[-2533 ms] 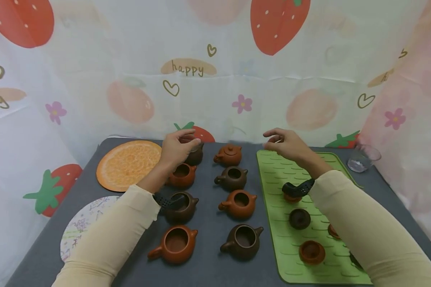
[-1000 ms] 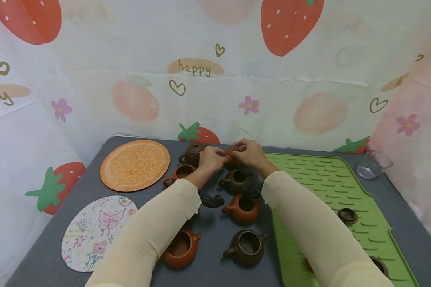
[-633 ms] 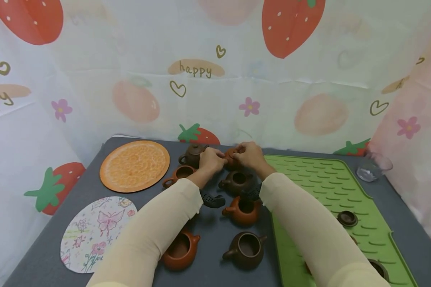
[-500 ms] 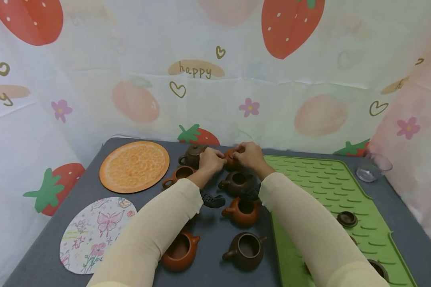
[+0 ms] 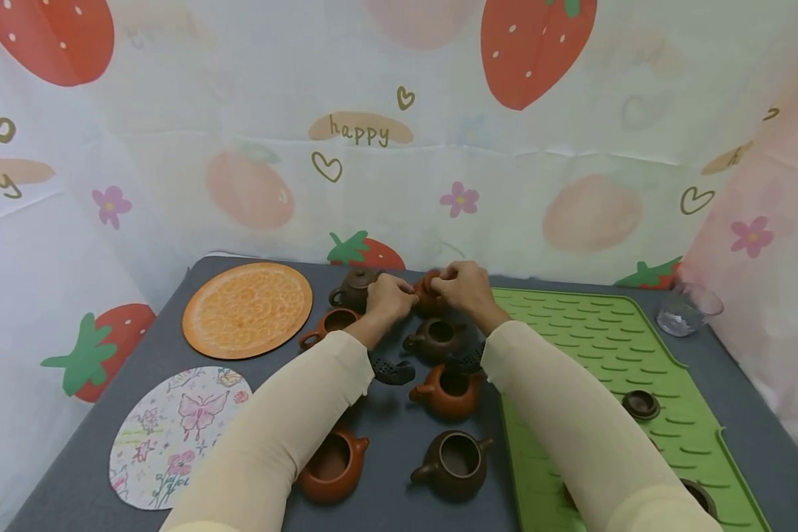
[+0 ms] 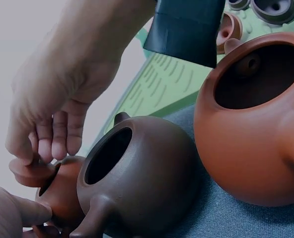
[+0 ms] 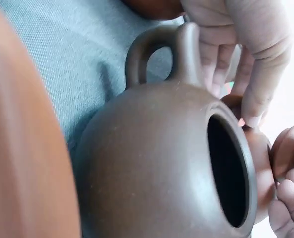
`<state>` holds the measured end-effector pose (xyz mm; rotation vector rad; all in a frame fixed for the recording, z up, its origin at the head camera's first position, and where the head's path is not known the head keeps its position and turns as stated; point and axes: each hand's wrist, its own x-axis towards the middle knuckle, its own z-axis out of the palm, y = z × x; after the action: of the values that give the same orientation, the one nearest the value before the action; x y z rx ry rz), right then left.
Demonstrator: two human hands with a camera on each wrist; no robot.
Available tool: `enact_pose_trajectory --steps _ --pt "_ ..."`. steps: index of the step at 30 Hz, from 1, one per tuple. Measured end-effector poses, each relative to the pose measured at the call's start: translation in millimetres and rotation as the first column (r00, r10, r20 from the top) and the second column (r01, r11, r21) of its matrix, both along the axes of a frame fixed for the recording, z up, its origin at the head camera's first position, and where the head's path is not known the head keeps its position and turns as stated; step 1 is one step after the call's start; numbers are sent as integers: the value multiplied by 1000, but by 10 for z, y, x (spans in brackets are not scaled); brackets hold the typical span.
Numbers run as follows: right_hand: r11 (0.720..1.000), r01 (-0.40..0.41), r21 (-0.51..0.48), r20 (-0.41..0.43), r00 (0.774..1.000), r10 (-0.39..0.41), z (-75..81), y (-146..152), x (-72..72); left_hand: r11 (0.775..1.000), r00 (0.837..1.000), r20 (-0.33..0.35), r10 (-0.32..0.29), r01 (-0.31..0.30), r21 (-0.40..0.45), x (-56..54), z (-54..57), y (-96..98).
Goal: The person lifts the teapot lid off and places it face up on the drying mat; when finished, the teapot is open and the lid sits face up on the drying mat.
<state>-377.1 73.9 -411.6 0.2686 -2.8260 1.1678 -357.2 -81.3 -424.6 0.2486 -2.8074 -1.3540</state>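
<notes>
At the back of the table, my left hand (image 5: 387, 301) pinches the handle of a small orange-brown clay teapot (image 6: 70, 191). My right hand (image 5: 468, 290) pinches that pot's lid (image 6: 32, 173) by its top. In the left wrist view the lid is tilted up, partly off the pot's dark mouth. An open dark brown teapot (image 7: 152, 158) sits just in front. Nearer still stand an open orange teapot (image 5: 448, 391) and another dark one (image 5: 454, 465). To the left of my left hand is a dark teapot with its lid on (image 5: 355, 288).
Behind my left arm are an open orange pot (image 5: 339, 319) and, nearer, another (image 5: 332, 469). A green mat (image 5: 572, 325) with lids, including a dark one (image 5: 641, 404), lies right. A glass (image 5: 688, 310), an orange round mat (image 5: 247, 310) and a patterned mat (image 5: 179, 436) lie around.
Both hands, earlier raised apart, have come together at the back orange teapot and taken hold of its handle and lid. Since half a second ago the lid has lifted and tilted.
</notes>
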Motion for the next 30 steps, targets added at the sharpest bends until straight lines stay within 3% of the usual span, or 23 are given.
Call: enact_pose_trajectory --steps 3,5,8,11,14,20,25,30 --pt "992 27 -121 63 998 -20 -5 19 11 1000 1000 0 -5 5 3 3 1 -1" --pt "968 42 -245 122 992 -12 -9 28 14 1000 1000 1 -6 6 7 -2 -6 0" --pt "901 54 -430 199 979 36 -5 34 14 1000 1000 5 -7 7 14 -8 -17 -2" --pt "830 68 -553 257 962 92 11 25 9 1000 1000 0 -2 2 11 -19 -22 -5" --pt "796 70 -601 286 949 132 21 18 7 1000 1000 -3 -1 1 4 -27 -18 -6" --pt "776 54 -629 278 947 160 4 15 14 1000 1000 -3 -4 4 16 -29 -16 -10" --pt "739 37 -673 269 943 197 -6 16 21 1000 1000 -2 3 -3 26 -28 -8 -11" --pt "739 15 -674 274 934 231 19 18 43 999 1000 6 -7 7 34 -32 -6 -18"
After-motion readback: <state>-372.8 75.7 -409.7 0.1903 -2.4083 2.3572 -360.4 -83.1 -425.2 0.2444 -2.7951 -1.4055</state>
